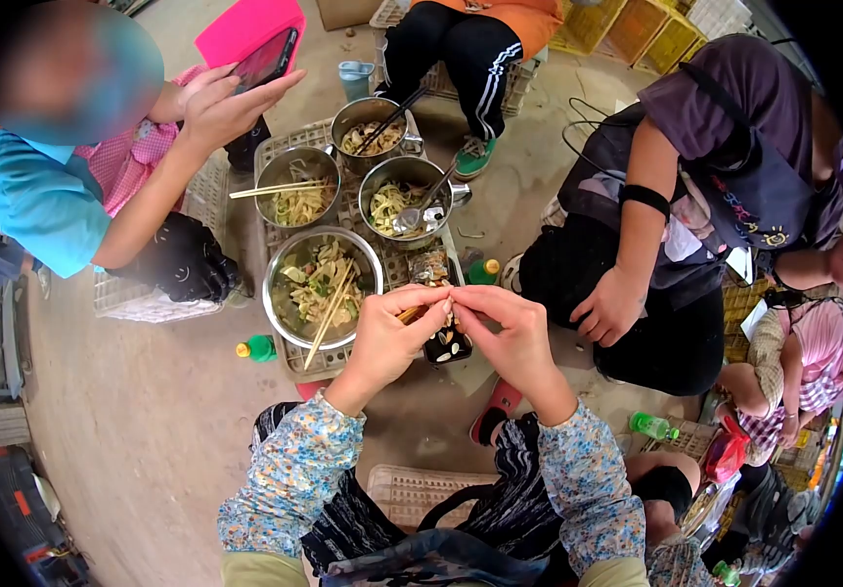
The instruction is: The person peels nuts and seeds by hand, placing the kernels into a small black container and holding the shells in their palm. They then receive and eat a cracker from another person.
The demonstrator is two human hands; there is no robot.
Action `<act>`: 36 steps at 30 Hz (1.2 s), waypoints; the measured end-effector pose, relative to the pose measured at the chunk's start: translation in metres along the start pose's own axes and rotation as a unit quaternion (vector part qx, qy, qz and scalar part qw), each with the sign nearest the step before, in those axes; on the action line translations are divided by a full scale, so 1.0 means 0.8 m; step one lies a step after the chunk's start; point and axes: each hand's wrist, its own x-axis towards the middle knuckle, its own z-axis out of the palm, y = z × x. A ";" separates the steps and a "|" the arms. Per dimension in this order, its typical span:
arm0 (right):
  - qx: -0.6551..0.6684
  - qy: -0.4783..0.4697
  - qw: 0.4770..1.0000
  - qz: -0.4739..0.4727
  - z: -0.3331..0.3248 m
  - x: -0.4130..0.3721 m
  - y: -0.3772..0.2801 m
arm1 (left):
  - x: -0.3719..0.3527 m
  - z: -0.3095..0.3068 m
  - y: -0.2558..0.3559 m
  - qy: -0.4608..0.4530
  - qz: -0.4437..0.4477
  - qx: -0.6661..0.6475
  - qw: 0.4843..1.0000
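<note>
My left hand [394, 331] and my right hand [510, 335] meet in front of me with their fingertips pinched together. Between them is a small pale piece [448, 306], mostly hidden by the fingers; I cannot tell what it is. Just beneath my hands lies a black tray [460, 354] with several small pale pieces in it. Left of my left hand stands a large steel bowl [375, 256] of sliced food, with wooden chopsticks [329, 315] resting across it.
Farther back on the plastic crate [280, 147] stand a bowl of noodles [275, 217] and two handled pots [407, 243], [340, 110]. Green bottles [261, 348], [477, 272] flank the crate. One person holds a phone [267, 61]; others sit around.
</note>
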 end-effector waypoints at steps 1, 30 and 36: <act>0.000 0.000 1.000 0.000 0.001 -0.001 0.001 | 0.000 0.000 -0.001 0.000 0.001 0.001 1.000; 0.285 -0.033 0.927 0.244 -0.001 0.001 0.005 | -0.003 0.010 0.003 0.065 0.063 0.096 0.991; 0.286 -0.051 0.920 0.262 -0.008 0.002 0.006 | -0.005 0.010 0.001 0.061 0.088 0.127 0.986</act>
